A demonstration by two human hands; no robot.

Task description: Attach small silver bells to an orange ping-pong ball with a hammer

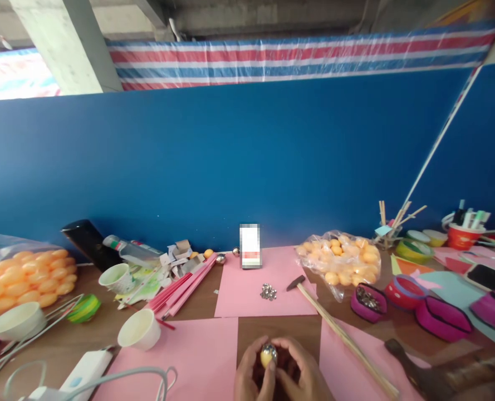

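At the bottom middle, my left hand (249,376) and my right hand (299,373) meet around a small yellow ball (268,355) with a shiny metal piece on its top. Fingers of both hands pinch it just above the wooden table (278,331). A little pile of small metal studs (268,292) lies on a pink paper sheet (247,295) beyond the hands. A small hammer (314,303) with a long pale handle lies to the right of the studs.
Clear bags of orange-yellow balls sit at far left (25,278) and right of centre (343,259). Paper cups (141,329), pink strips (184,289), a bottle (130,250), magenta pouches (441,318), tape rolls (412,250) and a pen cup (462,234) crowd the table. A blue wall stands behind.
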